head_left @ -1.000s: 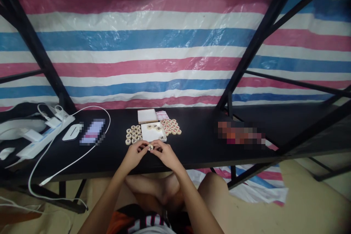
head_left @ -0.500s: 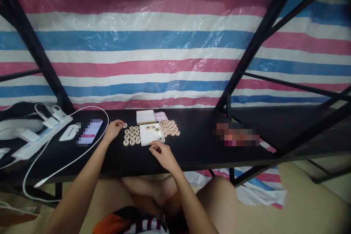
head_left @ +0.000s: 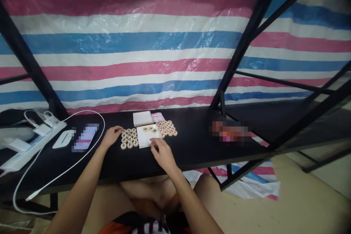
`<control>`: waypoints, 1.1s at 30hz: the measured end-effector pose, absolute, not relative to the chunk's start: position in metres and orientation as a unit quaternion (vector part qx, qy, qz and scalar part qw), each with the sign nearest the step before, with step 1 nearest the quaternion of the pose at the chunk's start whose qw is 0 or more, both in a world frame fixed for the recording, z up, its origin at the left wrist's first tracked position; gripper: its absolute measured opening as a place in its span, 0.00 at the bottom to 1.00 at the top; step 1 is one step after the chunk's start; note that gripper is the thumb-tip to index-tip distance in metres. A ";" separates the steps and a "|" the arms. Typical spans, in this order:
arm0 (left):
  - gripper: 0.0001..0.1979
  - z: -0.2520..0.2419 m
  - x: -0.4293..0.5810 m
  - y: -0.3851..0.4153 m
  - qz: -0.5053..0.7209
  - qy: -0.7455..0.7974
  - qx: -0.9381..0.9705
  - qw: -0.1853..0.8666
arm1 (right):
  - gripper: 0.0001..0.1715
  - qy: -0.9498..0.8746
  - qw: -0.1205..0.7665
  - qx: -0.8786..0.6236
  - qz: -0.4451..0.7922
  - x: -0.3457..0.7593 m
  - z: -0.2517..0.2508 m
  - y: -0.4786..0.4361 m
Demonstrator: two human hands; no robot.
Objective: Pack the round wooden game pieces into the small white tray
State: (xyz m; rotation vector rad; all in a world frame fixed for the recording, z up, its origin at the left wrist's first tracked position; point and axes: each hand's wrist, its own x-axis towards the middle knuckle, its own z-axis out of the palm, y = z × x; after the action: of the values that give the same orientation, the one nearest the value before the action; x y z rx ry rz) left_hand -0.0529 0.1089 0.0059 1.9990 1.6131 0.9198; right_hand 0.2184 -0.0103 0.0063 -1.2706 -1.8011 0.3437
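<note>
At the left end of the black bench, a white power strip lies slantwise, crowded with plugs, and from beside it I can follow a white cable that loops out towards the middle and comes back to end near the front edge. Inside that loop sit a flat white device and, right next to it, a phone with its screen blurred. Just past the loop, the left hand reaches in from the front edge, its fingers narrow and drawn together at the back-left corner piece of a neat block of black-lettered pieces; whether the fingertips pinch that piece or merely touch it, I cannot tell. The block's right side stands just beside a shallow white tray, which carries a few loose pieces towards its back edge. Behind the tray, near the bench's back edge, is a second shallow box, with a slip of printed paper at its right. Over the tray's front-right corner hangs the right hand, fingers loosely curled, a small gap between thumb and forefinger. Red-lettered pieces cluster against the tray's right side. Well apart, farther right, lies a blurred reddish thing near a black metal post; a striped plastic sheet hangs behind the bench's back edge.
</note>
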 end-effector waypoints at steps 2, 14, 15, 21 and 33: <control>0.16 0.007 -0.052 0.107 0.337 0.585 0.713 0.190 | 0.14 -0.727 0.387 -0.562 0.079 0.222 0.016 -0.002; 0.11 0.051 0.016 0.006 0.472 0.475 0.735 0.110 | 0.20 -0.754 0.052 -0.643 0.129 0.222 0.056 0.044; 0.10 0.049 0.026 -0.008 0.463 0.448 0.754 0.130 | 0.21 -0.743 0.044 -0.653 0.141 0.222 0.057 0.046; 0.10 0.020 0.059 -0.038 0.375 0.409 0.795 0.245 | 0.23 -0.724 0.013 -0.671 0.164 0.223 0.061 0.056; 0.11 0.010 0.059 -0.028 0.344 0.453 0.771 0.288 | 0.20 -0.727 0.013 -0.668 0.159 0.218 0.074 0.055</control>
State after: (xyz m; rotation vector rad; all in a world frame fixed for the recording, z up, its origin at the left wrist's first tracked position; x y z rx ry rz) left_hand 0.0595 -0.0279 0.0101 2.0587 1.2092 0.9179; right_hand 0.2181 0.0553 0.0739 -2.0809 -2.2661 0.4955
